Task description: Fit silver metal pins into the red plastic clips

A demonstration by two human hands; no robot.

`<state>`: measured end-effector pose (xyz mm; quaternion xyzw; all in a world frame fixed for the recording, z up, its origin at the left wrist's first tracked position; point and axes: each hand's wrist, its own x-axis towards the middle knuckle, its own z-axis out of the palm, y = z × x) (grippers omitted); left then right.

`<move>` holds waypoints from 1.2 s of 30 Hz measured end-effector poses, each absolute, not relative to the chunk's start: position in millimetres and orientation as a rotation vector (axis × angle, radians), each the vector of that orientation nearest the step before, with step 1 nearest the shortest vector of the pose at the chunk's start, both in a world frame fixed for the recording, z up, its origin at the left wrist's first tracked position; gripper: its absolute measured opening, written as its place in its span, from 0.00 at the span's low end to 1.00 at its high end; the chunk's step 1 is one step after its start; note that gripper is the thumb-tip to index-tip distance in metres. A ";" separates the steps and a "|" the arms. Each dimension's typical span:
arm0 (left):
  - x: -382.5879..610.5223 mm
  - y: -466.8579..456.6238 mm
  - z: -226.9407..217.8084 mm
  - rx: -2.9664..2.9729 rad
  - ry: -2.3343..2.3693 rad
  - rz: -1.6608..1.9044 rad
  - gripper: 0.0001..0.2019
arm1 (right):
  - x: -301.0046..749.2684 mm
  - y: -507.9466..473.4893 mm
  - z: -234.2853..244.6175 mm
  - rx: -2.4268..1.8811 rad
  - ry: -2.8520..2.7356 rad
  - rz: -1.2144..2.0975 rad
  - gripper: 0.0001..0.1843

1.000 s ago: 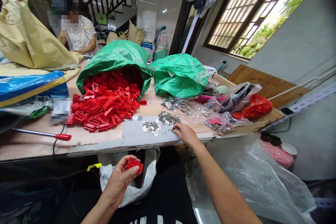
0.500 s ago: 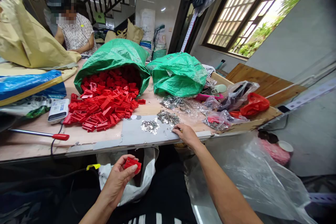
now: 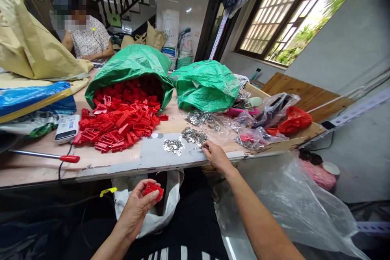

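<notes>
From my head camera, I look down along the worktable [image 3: 106,165], where both my hands are in sight. My left hand [image 3: 137,209] is clamped on a red plastic housing [image 3: 150,187], thumb across its front and fingers behind, held below the table's edge and above an open white sack [image 3: 170,205]. My right hand [image 3: 217,157] rests at the table's near edge, on the grey sheet [image 3: 152,154]; its thumb and forefinger are close together, but the tips are too small to tell whether they grip a metal piece. Just beyond them lies a darker pile of small metal pieces [image 3: 194,135], and left of it a brighter pile of flat silver pieces [image 3: 173,146]. Farther left, a heap of red housings [image 3: 118,126] spills from the mouth of a green woven sack [image 3: 131,59]. A second green sack [image 3: 207,87] lies beside that one, and a cardboard tray [image 3: 283,145] to the right carries clear bags and a red plastic bag [image 3: 295,120]. Across the table, a co-worker in a dotted shirt [image 3: 88,40] sits with a forearm near the tabletop.
</notes>
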<state>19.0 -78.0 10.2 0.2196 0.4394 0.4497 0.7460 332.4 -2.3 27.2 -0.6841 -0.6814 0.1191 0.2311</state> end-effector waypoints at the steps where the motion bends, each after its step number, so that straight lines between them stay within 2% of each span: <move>1: 19.3 -78.0 10.2 0.483 0.966 0.993 0.21 | 332.6 -2.1 27.0 -1.877 -1.859 0.333 0.07; 6: 24.5 -72.2 16.1 0.503 0.926 1.011 0.22 | 323.1 -2.6 33.7 -1.806 -1.850 0.388 0.07; 12: 49.5 -45.7 33.2 0.558 0.821 0.905 0.16 | 274.3 -16.1 62.0 -1.486 -1.974 0.618 0.08; 18: 69.7 -31.9 39.1 0.685 0.768 0.917 0.16 | 237.1 -28.4 82.3 -1.386 -2.118 0.640 0.06; 36: 69.2 -35.8 41.9 0.764 0.928 1.080 0.18 | 219.8 -25.7 56.0 -1.372 -1.907 0.742 0.06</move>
